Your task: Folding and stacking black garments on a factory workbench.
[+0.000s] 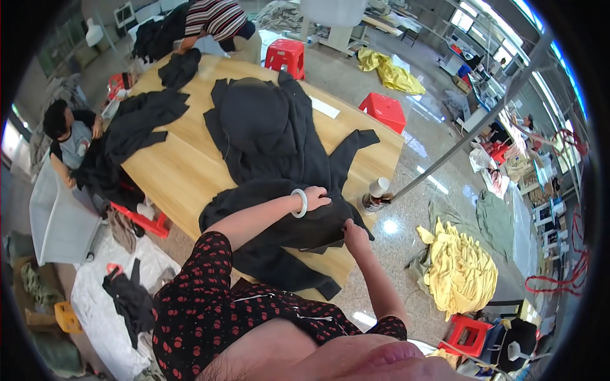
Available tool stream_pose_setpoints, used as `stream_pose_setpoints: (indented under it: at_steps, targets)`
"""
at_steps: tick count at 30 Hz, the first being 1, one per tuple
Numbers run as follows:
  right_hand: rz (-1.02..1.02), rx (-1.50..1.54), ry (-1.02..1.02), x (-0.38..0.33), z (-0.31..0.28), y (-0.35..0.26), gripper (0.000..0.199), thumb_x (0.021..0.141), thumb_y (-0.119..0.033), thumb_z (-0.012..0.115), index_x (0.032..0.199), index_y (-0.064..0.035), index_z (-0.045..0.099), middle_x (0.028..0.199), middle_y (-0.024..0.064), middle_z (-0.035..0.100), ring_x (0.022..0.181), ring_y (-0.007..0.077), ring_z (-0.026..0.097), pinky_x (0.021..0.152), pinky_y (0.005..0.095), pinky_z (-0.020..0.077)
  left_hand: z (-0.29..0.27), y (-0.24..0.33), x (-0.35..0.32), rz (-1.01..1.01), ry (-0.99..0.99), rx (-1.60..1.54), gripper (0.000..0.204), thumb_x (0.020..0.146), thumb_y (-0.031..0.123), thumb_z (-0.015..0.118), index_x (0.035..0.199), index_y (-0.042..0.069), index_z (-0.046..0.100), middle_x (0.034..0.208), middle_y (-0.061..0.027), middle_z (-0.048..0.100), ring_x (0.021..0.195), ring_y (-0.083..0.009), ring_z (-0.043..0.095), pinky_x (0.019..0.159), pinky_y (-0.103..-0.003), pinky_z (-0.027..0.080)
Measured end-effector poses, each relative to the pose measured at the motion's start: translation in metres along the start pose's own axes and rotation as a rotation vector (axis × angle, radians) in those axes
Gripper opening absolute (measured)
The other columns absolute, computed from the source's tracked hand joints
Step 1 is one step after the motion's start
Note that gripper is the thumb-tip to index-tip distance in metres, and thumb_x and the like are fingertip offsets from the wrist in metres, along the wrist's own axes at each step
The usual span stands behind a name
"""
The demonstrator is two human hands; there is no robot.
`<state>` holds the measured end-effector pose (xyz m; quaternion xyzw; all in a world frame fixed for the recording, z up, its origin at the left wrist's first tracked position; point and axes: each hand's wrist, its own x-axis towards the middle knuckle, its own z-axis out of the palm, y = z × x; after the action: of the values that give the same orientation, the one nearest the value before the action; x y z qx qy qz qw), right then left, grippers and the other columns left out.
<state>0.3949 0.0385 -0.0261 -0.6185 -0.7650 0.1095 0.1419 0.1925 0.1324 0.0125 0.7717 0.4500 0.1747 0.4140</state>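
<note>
Well, on your far left a white bin stands on the floor, and beside it a co-worker sits with black cloth on the lap. A white sheet lies on the floor nearer you. Next comes the wooden table, with dark clothes spread along its left side and a heap of dark clothing across its middle. The black garment lies on the table right in front of you, one part of it reaching toward your body. Your left hand, below a pale bracelet, rests on top of it; you may be pinching a fold, but the fingers are too small to tell. Your right hand grasps the garment's right edge between bent fingers. Just beyond, a white-capped bottle stands near the table's right edge, and farther right a yellow cloth pile covers some floor.
</note>
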Motion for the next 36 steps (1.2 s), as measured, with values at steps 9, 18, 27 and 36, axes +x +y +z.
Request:
stream_pose_setpoints:
  at_steps: [9,18,27,36]
  targets:
    - [-0.044,-0.062,-0.112,-0.002,-0.013,0.002,0.013,0.076,-0.017,0.05,0.079,-0.0056,0.044,0.063,0.0161,0.055,0.064,0.0334,0.055,0.054,0.0425,0.0422,-0.005,-0.001,0.017,0.042,0.06,-0.004,0.031,0.074,0.03,0.054,0.073,-0.001,0.053,0.073,-0.0192,0.055,0.073,-0.0311,0.054,0.064,-0.035,0.041]
    - [0.027,0.107,0.006,-0.025,-0.025,-0.014,0.011,0.074,-0.008,0.05,0.082,-0.0033,0.045,0.066,0.0168,0.055,0.066,0.0339,0.055,0.056,0.0423,0.0431,0.001,0.01,0.007,0.054,0.077,-0.012,0.03,0.074,0.029,0.055,0.072,-0.001,0.053,0.068,-0.0165,0.055,0.066,-0.0273,0.054,0.06,-0.033,0.04]
    - [-0.29,0.348,-0.212,-0.056,-0.029,-0.058,0.006,0.07,-0.007,0.048,0.071,-0.0021,0.051,0.072,0.0179,0.05,0.072,0.0339,0.05,0.062,0.0406,0.0409,0.009,0.0,-0.004,0.112,0.119,-0.055,0.031,0.071,0.03,0.058,0.064,0.001,0.05,0.061,-0.0139,0.053,0.055,-0.0225,0.049,0.054,-0.033,0.04]
    - [-0.102,0.485,0.126,-0.024,-0.083,-0.062,0.012,0.062,0.0,0.053,0.074,-0.0029,0.054,0.07,0.0108,0.051,0.065,0.0269,0.053,0.057,0.0309,0.0428,0.028,0.028,-0.008,0.027,-0.046,-0.253,0.031,0.075,0.031,0.056,0.079,0.001,0.059,0.07,-0.0146,0.057,0.062,-0.0202,0.052,0.062,-0.029,0.041]
